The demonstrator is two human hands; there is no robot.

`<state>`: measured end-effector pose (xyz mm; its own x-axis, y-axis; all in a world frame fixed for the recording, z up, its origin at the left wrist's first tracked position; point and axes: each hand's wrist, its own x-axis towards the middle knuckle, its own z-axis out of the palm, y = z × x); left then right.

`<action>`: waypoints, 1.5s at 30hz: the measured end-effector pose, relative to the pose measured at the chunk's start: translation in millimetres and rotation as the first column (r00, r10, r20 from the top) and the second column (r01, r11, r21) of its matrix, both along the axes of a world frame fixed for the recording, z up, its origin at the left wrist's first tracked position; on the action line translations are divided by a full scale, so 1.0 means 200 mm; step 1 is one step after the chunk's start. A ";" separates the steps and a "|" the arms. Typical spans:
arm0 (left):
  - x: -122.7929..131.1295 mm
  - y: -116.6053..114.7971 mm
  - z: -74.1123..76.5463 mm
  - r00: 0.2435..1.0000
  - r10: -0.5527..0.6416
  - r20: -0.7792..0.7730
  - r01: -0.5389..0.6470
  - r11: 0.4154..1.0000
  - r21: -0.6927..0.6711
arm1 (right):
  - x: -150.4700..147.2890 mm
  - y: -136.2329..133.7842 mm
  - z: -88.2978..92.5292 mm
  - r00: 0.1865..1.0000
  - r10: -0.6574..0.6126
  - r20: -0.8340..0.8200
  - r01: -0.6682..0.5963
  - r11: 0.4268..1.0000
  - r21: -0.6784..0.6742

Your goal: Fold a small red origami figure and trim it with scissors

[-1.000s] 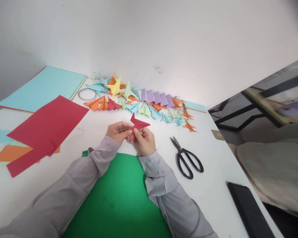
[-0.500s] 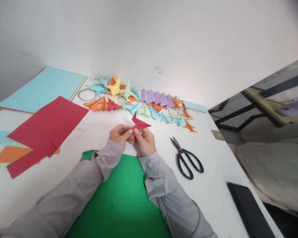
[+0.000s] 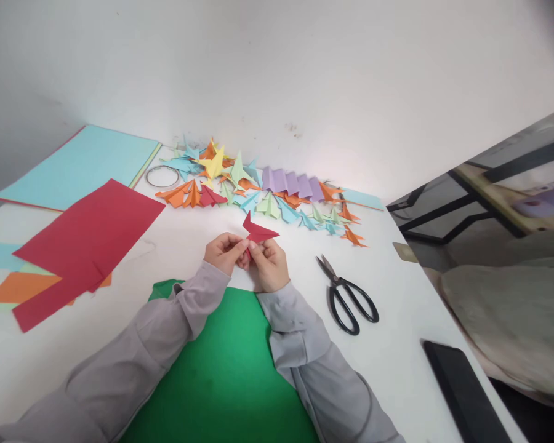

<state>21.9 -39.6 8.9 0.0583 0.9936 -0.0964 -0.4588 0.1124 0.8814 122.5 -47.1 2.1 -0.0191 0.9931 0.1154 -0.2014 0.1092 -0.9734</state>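
Note:
A small folded red paper piece (image 3: 260, 233) with two pointed tips is pinched between both hands above the white table. My left hand (image 3: 224, 252) grips its lower left end with thumb and fingers closed. Right beside it, my right hand (image 3: 271, 263) pinches the lower part from the other side, its thumb against the paper. The fingertips hide the bottom of the fold. Beneath my forearms lies a green sheet (image 3: 221, 357). Beyond my hands spreads a row of folded paper shapes in several colours, among them a yellow one (image 3: 213, 163).
Black-handled scissors (image 3: 344, 295) lie right of my hands, blades partly apart. A dark phone-like slab (image 3: 464, 387) rests near the right table edge. Red paper (image 3: 96, 227) and a blue sheet (image 3: 80, 166) are at left. A tape roll (image 3: 162, 176) and pleated purple paper (image 3: 290, 183) lie farther back.
The red paper's tips have tilted slightly, with the upper tip shifting left and down. Both hands keep their pinch in nearly the same spot.

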 end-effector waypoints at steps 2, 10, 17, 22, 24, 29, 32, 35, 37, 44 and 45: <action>-0.01 0.00 0.01 1.000 0.002 -0.012 -0.002 1.000 0.010 | 0.00 0.00 0.00 1.000 0.008 0.004 -0.008 1.000 0.003; -0.01 0.00 0.04 1.000 0.009 -0.030 -0.011 0.999 -0.047 | 0.01 0.01 -0.02 0.999 -0.018 -0.034 0.018 1.000 -0.005; -0.01 0.01 0.00 0.992 -0.058 0.115 0.065 0.996 -0.063 | 0.01 0.01 -0.02 0.998 -0.020 -0.054 0.019 1.000 -0.008; -0.02 0.01 0.01 0.996 -0.043 0.073 0.045 0.999 -0.029 | 0.01 0.01 -0.02 0.999 0.036 -0.024 -0.035 0.999 0.009; -0.02 0.02 0.01 0.998 -0.040 0.057 0.041 0.999 -0.017 | 0.01 0.01 -0.01 0.998 0.055 -0.014 -0.054 0.998 0.016; -0.03 0.02 0.01 0.995 -0.077 0.057 0.080 0.996 -0.049 | 0.00 0.00 0.01 0.996 0.087 -0.026 -0.087 0.996 0.016; -0.03 0.02 0.03 0.998 -0.061 0.025 0.062 0.996 -0.064 | 0.01 0.00 0.01 0.995 0.101 -0.025 -0.101 0.995 0.000; -0.03 0.01 0.05 0.999 -0.027 -0.023 0.026 0.998 -0.055 | 0.01 0.00 0.01 0.993 0.114 -0.002 -0.114 0.993 -0.017; -0.03 0.01 0.07 0.999 -0.015 -0.040 0.013 0.999 -0.044 | 0.01 0.00 0.01 0.992 0.127 0.001 -0.127 0.991 -0.028; -0.04 0.00 0.06 0.998 -0.056 -0.020 0.055 0.997 -0.050 | 0.00 -0.01 0.00 0.990 0.122 -0.076 -0.127 0.989 -0.070; -0.04 0.00 0.06 0.997 -0.075 -0.012 0.074 0.995 -0.063 | 0.00 -0.01 -0.01 0.990 0.103 -0.092 -0.109 0.991 -0.073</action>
